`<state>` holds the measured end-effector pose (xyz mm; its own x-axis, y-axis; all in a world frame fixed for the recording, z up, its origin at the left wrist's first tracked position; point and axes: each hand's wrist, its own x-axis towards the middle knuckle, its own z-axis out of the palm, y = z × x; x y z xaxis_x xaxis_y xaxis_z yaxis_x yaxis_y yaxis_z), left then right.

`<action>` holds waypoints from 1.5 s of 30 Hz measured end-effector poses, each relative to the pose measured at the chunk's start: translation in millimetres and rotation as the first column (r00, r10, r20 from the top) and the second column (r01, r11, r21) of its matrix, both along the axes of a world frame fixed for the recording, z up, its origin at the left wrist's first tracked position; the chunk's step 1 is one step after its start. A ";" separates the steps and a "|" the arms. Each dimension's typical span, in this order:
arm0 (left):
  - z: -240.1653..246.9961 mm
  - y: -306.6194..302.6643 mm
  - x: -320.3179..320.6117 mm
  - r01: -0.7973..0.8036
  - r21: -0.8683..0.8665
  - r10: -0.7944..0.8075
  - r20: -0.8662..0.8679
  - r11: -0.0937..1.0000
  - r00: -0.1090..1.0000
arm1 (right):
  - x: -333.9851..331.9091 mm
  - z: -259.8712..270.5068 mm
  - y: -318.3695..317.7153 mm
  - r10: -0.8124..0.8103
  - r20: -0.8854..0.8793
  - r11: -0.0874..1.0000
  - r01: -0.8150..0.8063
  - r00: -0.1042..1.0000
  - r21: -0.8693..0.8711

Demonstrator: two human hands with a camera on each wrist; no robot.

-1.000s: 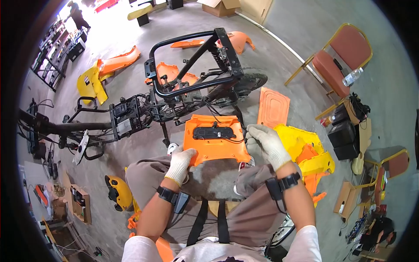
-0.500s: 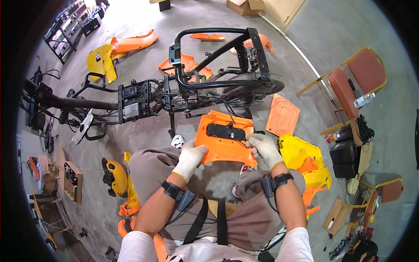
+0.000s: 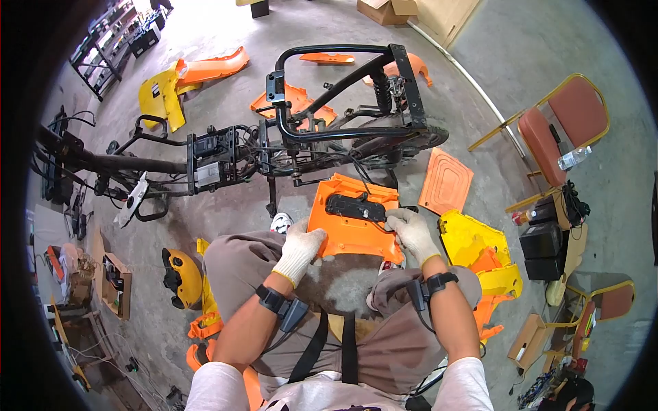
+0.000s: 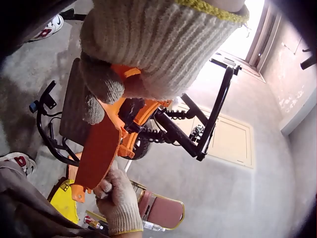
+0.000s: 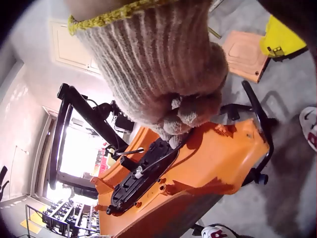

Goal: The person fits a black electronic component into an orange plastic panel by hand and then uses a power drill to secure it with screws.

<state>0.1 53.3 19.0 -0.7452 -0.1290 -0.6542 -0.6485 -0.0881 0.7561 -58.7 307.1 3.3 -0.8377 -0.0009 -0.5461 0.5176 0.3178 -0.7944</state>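
My gloved left hand (image 3: 301,250) grips the left edge of an orange plastic panel (image 3: 349,236), thumb on its upper face. The panel is held tilted above my feet. A long black fitting (image 5: 143,176) with several small posts is set into it, and a thin black cable (image 5: 157,161) runs along the fitting. At the panel's right edge, my gloved right hand (image 3: 411,233) has its fingers bunched and pinches the cable at the fitting's end. The fingertips (image 5: 173,125) partly hide the cable there. In the left wrist view the right hand (image 4: 119,201) overlaps the panel's far edge.
A black motorbike frame (image 3: 353,135) with its rear wheel stands just beyond the panel. Yellow body panels (image 3: 469,236) and an orange flat cover (image 3: 445,181) lie at the right. A yellow helmet (image 3: 185,279) lies at left; a red chair (image 3: 548,137) stands at right.
My right hand has come in from the right to the panel's edge and the cable. The panel has turned clockwise, its right side lower. Over the last half second almost nothing moves.
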 end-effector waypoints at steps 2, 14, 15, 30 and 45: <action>-3.5 -2.0 -1.4 0.023 -0.019 -0.023 -0.004 1.000 1.000 | -0.7 -6.1 1.9 0.040 -0.045 0.995 -0.036 0.998 0.088; -9.4 -1.2 2.8 -0.042 -0.044 0.040 -0.048 0.998 0.998 | -0.1 6.7 -1.1 0.093 -0.013 0.982 -0.089 0.996 0.167; -0.8 0.9 4.0 -0.082 0.008 0.082 -0.021 0.997 0.996 | 0.5 3.4 -0.4 0.082 -0.009 0.984 -0.079 0.997 0.161; -7.6 -5.6 6.9 -0.019 0.119 0.030 -0.089 0.993 0.996 | 10.6 41.2 37.6 -0.139 -0.387 0.980 0.183 0.911 0.079; -32.2 -34.0 0.5 0.195 0.043 -0.191 -0.070 0.980 0.979 | 360.6 -16.6 236.3 -0.802 0.026 0.587 0.780 0.597 0.216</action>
<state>0.6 19.3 -13.2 -0.7942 0.0525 -0.6054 -0.6064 -0.0041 0.7951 302.0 543.4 -13.3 -0.3976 0.7308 -0.5548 0.7063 -0.1422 -0.6935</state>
